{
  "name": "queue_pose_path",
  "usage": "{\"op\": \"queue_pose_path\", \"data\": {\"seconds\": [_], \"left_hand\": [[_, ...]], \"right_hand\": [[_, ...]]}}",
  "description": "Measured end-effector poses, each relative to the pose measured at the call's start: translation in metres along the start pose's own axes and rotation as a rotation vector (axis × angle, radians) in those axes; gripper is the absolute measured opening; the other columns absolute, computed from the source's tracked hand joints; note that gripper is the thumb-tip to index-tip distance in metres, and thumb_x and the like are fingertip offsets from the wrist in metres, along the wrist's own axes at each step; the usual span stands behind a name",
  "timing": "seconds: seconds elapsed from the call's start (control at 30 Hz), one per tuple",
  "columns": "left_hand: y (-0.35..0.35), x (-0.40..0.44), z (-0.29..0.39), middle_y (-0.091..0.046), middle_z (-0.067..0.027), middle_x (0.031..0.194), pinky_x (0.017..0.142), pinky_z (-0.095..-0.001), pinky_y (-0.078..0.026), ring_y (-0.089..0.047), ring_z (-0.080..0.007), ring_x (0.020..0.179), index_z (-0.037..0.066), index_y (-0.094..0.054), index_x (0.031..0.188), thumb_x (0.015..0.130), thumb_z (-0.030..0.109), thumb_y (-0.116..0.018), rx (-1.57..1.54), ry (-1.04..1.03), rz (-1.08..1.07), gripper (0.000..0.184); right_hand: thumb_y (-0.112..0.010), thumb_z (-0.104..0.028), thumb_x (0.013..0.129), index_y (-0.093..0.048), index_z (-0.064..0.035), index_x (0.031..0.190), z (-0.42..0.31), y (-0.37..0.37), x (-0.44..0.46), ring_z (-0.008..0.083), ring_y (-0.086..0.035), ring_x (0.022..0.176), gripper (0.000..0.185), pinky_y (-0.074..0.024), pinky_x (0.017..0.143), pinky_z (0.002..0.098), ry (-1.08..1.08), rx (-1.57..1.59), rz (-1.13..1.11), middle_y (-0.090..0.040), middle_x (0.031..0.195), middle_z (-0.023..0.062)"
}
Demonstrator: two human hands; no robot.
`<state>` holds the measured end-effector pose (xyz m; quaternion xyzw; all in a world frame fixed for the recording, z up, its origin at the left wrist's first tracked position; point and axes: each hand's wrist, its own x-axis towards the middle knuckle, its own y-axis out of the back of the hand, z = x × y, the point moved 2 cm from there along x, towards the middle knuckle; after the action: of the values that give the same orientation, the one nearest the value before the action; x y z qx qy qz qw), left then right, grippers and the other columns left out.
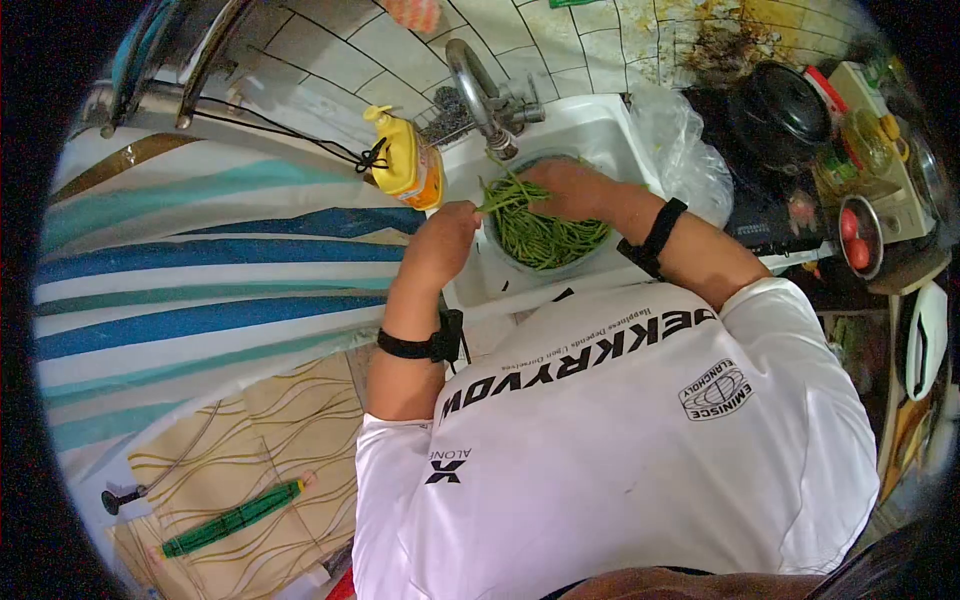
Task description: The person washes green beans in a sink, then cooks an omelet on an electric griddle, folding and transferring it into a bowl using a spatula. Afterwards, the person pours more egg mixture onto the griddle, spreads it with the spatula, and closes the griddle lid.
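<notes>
Long green beans (548,240) fill a bowl (490,243) that stands in the white sink (625,135) under the faucet. My left hand (447,238) is at the bowl's left rim, its fingers closed on the ends of a few green beans. Over the upper part of the heap, my right hand (572,190) is curled around beans; its fingertips are partly hidden. Some beans stretch between the two hands.
A yellow pump bottle (405,160) stands left of the faucet (478,95). A clear plastic bag (685,160) lies right of the sink, beside a black pot (780,110). A small bowl (873,262) with red items sits farther right. A striped curtain (220,260) hangs at left.
</notes>
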<state>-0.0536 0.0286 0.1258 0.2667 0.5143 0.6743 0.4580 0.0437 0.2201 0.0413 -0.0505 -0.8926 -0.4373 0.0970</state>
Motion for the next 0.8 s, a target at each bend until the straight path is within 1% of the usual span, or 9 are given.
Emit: {"op": "queue_pose_path", "data": {"seconds": [0.13,0.2,0.33,0.4,0.53,0.6,0.63,0.7,0.8], "left_hand": [[-0.007,0.009,0.006,-0.055,-0.0221,0.087,0.072,-0.0468,-0.043,-0.053,-0.0408,0.085,0.0,-0.052,0.089,0.093,0.021,-0.044,0.016,-0.066,-0.025,0.022],[-0.007,0.013,0.007,-0.055,-0.0224,0.087,0.072,-0.0469,-0.043,-0.053,-0.0409,0.086,0.0,-0.051,0.089,0.093,0.022,-0.043,-0.007,-0.093,-0.012,0.024],[-0.011,0.015,0.005,-0.055,-0.023,0.089,0.073,-0.0473,-0.043,-0.053,-0.0411,0.086,0.0,-0.051,0.09,0.094,0.024,-0.042,-0.035,-0.131,0.066,0.026],[-0.012,0.014,0.005,-0.055,-0.0229,0.089,0.073,-0.0474,-0.043,-0.053,-0.0412,0.087,-0.001,-0.051,0.09,0.094,0.024,-0.042,-0.063,-0.137,0.097,0.026],[-0.016,0.014,0.007,-0.055,-0.0223,0.088,0.075,-0.0453,-0.044,-0.054,-0.0417,0.086,0.0,-0.052,0.089,0.093,0.017,-0.045,-0.027,-0.078,0.005,0.019],[-0.015,0.011,0.011,-0.055,-0.0222,0.088,0.075,-0.0453,-0.044,-0.053,-0.0415,0.085,0.0,-0.052,0.089,0.093,0.016,-0.045,-0.003,-0.109,0.024,0.018],[-0.007,0.008,0.014,-0.054,-0.0227,0.087,0.076,-0.0455,-0.044,-0.053,-0.0413,0.087,0.0,-0.052,0.09,0.093,0.017,-0.044,-0.008,-0.096,-0.01,0.019],[-0.003,0.007,0.008,-0.053,-0.0232,0.087,0.077,-0.0457,-0.043,-0.052,-0.0411,0.088,-0.001,-0.052,0.092,0.093,0.017,-0.043,-0.01,-0.081,-0.037,0.02],[-0.018,0.007,-0.012,-0.053,-0.0238,0.086,0.078,-0.0453,-0.043,-0.051,-0.0408,0.09,-0.001,-0.052,0.092,0.093,0.014,-0.043,-0.091,-0.138,0.043,0.018]], "right_hand": [[-0.052,-0.019,0.088,-0.055,-0.0043,0.11,-0.031,0.009,0.007,0.0386,-0.057,0.097,0.026,-0.0457,0.081,0.0469,0.191,0.203,0.036,-0.057,0.108,0.0203],[-0.05,-0.017,0.089,-0.055,-0.0032,0.107,-0.038,0.011,0.009,0.0389,-0.056,0.095,0.023,-0.0459,0.079,0.0472,0.121,0.108,-0.169,-0.056,0.109,0.0193],[-0.051,-0.015,0.086,-0.054,-0.0003,0.1,-0.04,0.012,0.009,0.0396,-0.058,0.088,0.021,-0.0462,0.075,0.048,0.066,0.003,-0.152,-0.058,0.099,0.0204],[-0.052,-0.013,0.082,-0.054,0.0014,0.093,-0.041,0.016,0.009,0.0403,-0.058,0.083,0.018,-0.046,0.073,0.0485,-0.021,-0.074,-0.129,-0.059,0.091,0.0218],[-0.053,-0.012,0.079,-0.055,0.0021,0.087,-0.027,0.012,0.011,0.0406,-0.059,0.081,0.016,-0.0458,0.073,0.0483,-0.122,-0.014,-0.04,-0.06,0.087,0.0237],[-0.054,-0.013,0.078,-0.055,0.002,0.082,0.002,0.005,0.011,0.0411,-0.059,0.082,0.015,-0.0457,0.074,0.0485,-0.326,0.023,0.149,-0.06,0.087,0.0235],[-0.054,-0.013,0.078,-0.055,0.002,0.082,0.009,0.004,0.009,0.0411,-0.059,0.082,0.015,-0.0457,0.074,0.0485,-0.327,0.023,0.15,-0.06,0.087,0.0235],[-0.055,-0.015,0.078,-0.058,0.0017,0.087,0.017,0.002,0.009,0.0417,-0.058,0.085,0.019,-0.0463,0.076,0.0479,-0.303,-0.007,-0.075,-0.061,0.088,0.0238],[-0.055,-0.015,0.081,-0.06,-0.0001,0.096,0.002,0.004,0.001,0.0415,-0.058,0.088,0.022,-0.0469,0.08,0.0464,-0.192,0.006,-0.12,-0.062,0.093,0.0227]]}}
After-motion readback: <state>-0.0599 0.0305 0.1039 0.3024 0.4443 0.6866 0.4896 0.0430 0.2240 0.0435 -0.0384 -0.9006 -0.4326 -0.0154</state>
